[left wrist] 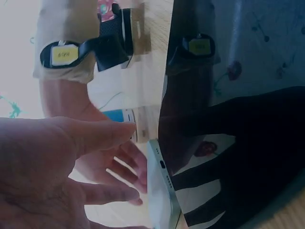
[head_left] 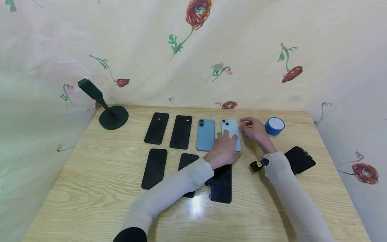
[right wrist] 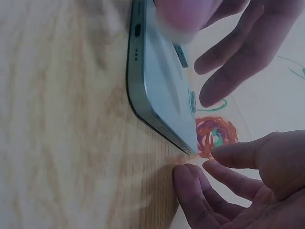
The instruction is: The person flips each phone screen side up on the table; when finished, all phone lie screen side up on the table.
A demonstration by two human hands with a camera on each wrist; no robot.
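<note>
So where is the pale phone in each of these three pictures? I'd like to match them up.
Head: the pale phone is right of centre, partly covered by the left hand.
Left wrist: the pale phone is at the bottom middle, cut off by the lower edge.
Right wrist: the pale phone is upper middle, running off the top.
Shared landmark: the left hand shows in all three.
</note>
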